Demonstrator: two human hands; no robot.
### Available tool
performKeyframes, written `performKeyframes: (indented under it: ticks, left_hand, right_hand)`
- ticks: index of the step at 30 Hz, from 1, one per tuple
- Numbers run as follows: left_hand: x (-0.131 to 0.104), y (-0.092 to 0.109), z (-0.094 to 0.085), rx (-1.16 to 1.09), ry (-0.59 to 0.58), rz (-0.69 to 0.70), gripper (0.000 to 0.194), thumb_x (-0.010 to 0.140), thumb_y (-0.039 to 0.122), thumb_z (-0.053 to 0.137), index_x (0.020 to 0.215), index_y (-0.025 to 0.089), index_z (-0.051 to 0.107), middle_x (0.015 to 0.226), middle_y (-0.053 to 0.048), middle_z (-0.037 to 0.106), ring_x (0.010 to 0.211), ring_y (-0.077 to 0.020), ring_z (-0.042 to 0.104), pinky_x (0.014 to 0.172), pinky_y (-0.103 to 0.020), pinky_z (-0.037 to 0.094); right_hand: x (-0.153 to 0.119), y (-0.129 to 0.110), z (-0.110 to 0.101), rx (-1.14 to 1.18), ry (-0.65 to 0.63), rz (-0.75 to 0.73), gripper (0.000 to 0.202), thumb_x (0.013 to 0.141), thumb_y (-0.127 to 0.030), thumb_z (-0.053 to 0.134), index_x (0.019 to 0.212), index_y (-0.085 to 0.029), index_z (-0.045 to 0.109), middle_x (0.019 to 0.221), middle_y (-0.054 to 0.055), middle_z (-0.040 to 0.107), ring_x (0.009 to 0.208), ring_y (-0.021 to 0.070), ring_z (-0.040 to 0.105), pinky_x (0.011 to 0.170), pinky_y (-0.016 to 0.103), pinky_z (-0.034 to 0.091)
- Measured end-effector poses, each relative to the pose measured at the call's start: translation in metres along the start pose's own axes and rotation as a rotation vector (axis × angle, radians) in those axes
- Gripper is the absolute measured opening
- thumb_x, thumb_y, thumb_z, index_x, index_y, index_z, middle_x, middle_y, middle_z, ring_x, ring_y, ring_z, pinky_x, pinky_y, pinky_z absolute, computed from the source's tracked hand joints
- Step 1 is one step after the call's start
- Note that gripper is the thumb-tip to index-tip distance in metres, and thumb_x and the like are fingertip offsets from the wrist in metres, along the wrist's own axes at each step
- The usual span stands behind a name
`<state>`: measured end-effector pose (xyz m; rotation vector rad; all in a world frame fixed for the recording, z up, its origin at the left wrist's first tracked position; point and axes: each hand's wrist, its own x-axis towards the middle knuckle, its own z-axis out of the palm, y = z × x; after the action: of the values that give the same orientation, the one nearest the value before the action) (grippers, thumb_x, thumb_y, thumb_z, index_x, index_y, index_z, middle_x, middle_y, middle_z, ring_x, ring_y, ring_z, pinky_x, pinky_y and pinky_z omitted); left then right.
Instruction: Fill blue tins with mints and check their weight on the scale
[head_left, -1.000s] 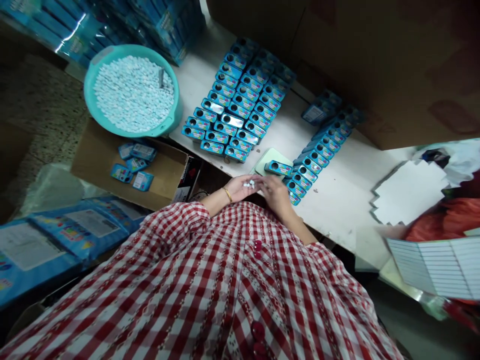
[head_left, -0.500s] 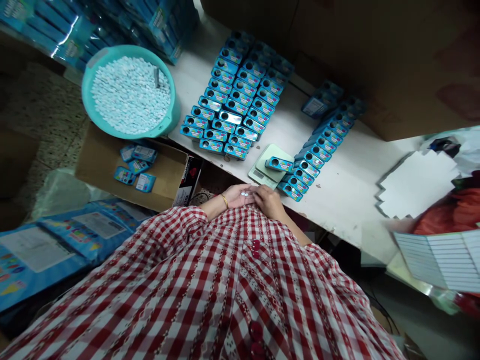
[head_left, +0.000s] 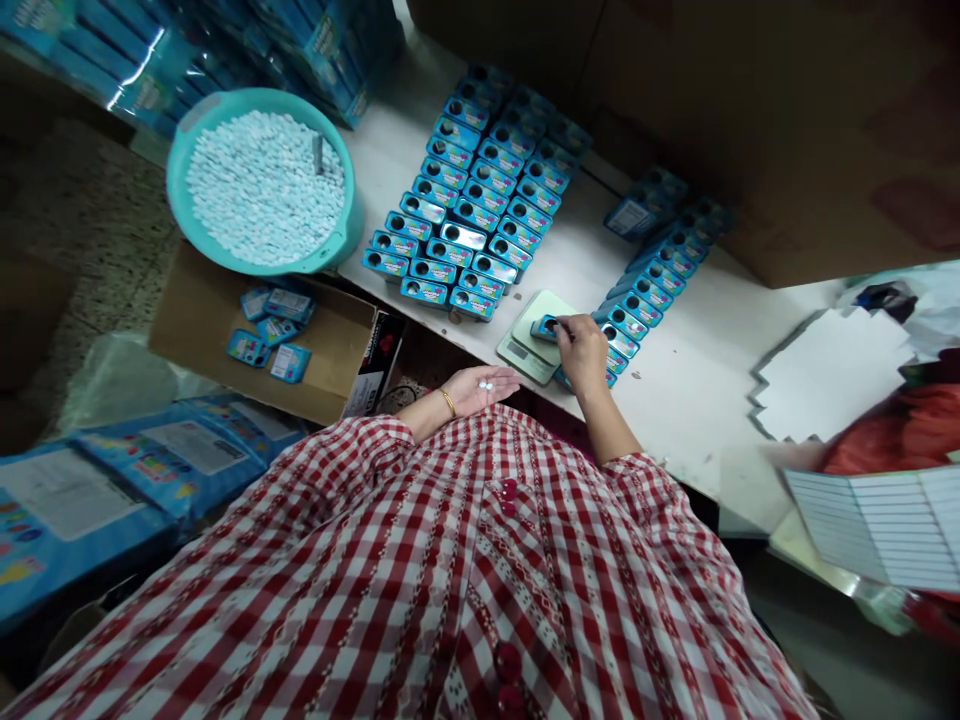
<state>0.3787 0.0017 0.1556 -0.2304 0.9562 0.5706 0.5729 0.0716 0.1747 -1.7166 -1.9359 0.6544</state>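
My left hand (head_left: 480, 391) is palm up in front of the table edge, its fingers stretched out flat. A few small white tablets (head_left: 486, 385) rest on its palm. My right hand (head_left: 587, 353) is over a kitchen scale (head_left: 530, 358), thumb and fingers pinched together at the top of a small blue tin (head_left: 543, 327) on the scale's plate. Whatever is between those fingertips is too small to make out. The hand hides part of this tin, which has a dark round hole in its top.
Rows of blue tins (head_left: 465, 235) stand left of the scale, another row (head_left: 651, 290) right. A turquoise tub (head_left: 177, 190) of white tablets stands above a cardboard box (head_left: 330, 370) holding several blue packs. White card (head_left: 832, 375) and printed sheets (head_left: 885, 530) lie far right.
My right hand has moved from my left palm up and right to the tin on the scale. My left hand stays in place, its palm and tablets now fully uncovered.
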Motion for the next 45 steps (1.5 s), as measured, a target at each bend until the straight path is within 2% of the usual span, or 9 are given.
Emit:
performKeyframes:
  ticks: [3,10,14,18,25,31,34,40,45]
  left_hand:
    - [-0.001,0.001,-0.001,-0.019,-0.012,0.005,0.028,0.089,0.016,0.039,0.092,0.005,0.066,0.087,-0.016,0.071,0.086,-0.0194,0.068,0.086,-0.030,0.049]
    - [-0.002,-0.003,0.004,-0.069,-0.134,-0.068,0.049,0.096,0.038,0.025,0.096,0.009,0.065,0.067,-0.008,0.066,0.059,-0.0135,0.062,0.069,-0.027,0.050]
    - [-0.001,-0.006,0.002,-0.034,-0.121,-0.111,0.048,0.095,0.043,0.029,0.106,0.010,0.062,0.072,-0.008,0.067,0.061,-0.0146,0.063,0.068,-0.028,0.049]
    - [0.001,-0.007,-0.001,0.002,-0.150,-0.112,0.048,0.092,0.046,0.035,0.113,0.009,0.059,0.082,-0.012,0.068,0.066,-0.0176,0.065,0.070,-0.031,0.049]
    - [0.002,-0.006,0.001,-0.012,-0.191,-0.073,0.047,0.093,0.045,0.033,0.098,0.009,0.063,0.073,-0.010,0.068,0.065,-0.0171,0.065,0.074,-0.032,0.049]
    - [-0.001,-0.002,0.002,0.032,-0.168,-0.034,0.044,0.089,0.049,0.041,0.096,0.011,0.062,0.095,-0.018,0.068,0.093,-0.0237,0.066,0.089,-0.038,0.045]
    - [-0.006,0.006,0.007,0.045,-0.134,0.032,0.041,0.089,0.046,0.045,0.096,0.010,0.062,0.095,-0.018,0.068,0.093,-0.0236,0.066,0.089,-0.038,0.046]
    - [-0.031,0.054,0.015,0.033,-0.002,0.381,0.031,0.091,0.034,0.043,0.100,0.012,0.063,0.087,-0.011,0.070,0.084,-0.0174,0.066,0.083,-0.032,0.049]
    - [-0.058,0.117,-0.006,0.012,0.191,0.789,0.014,0.084,0.019,0.052,0.093,0.013,0.062,0.078,-0.006,0.068,0.074,-0.0113,0.064,0.080,-0.027,0.048]
  right_hand:
    - [-0.018,-0.007,0.001,0.075,0.017,-0.040,0.022,0.086,-0.022,0.045,0.092,-0.018,0.066,0.090,0.008,0.067,0.087,0.0202,0.062,0.081,0.036,0.050]
    - [-0.081,-0.033,0.038,0.053,-0.382,-0.311,0.020,0.086,-0.025,0.050,0.100,-0.026,0.065,0.104,0.008,0.066,0.095,0.0244,0.061,0.082,0.040,0.054]
    - [-0.087,-0.027,0.048,0.072,-0.502,-0.369,0.021,0.090,-0.026,0.043,0.096,-0.025,0.063,0.104,0.008,0.067,0.100,0.0215,0.060,0.086,0.036,0.053]
    - [-0.085,-0.026,0.048,0.071,-0.524,-0.427,0.023,0.092,-0.027,0.040,0.095,-0.024,0.062,0.100,0.008,0.067,0.096,0.0194,0.062,0.081,0.033,0.055]
    - [-0.073,-0.031,0.031,0.147,-0.421,-0.385,0.019,0.089,-0.026,0.045,0.092,-0.022,0.063,0.095,0.007,0.067,0.092,0.0174,0.062,0.083,0.031,0.053]
    - [-0.028,-0.005,0.001,0.096,-0.082,-0.124,0.018,0.087,-0.028,0.048,0.088,-0.019,0.063,0.084,0.006,0.065,0.078,0.0172,0.060,0.073,0.032,0.050]
    - [-0.010,0.007,0.000,0.051,-0.033,-0.101,0.015,0.085,-0.025,0.049,0.086,-0.020,0.064,0.085,0.006,0.066,0.080,0.0175,0.060,0.075,0.032,0.049]
    - [-0.008,0.015,-0.005,0.034,0.062,-0.122,0.023,0.086,-0.029,0.047,0.097,-0.019,0.065,0.090,0.009,0.066,0.085,0.0201,0.061,0.080,0.037,0.050]
    - [-0.017,0.010,-0.028,-0.005,0.188,-0.176,0.024,0.087,-0.035,0.046,0.088,-0.024,0.067,0.085,0.009,0.067,0.084,0.0239,0.062,0.080,0.042,0.050]
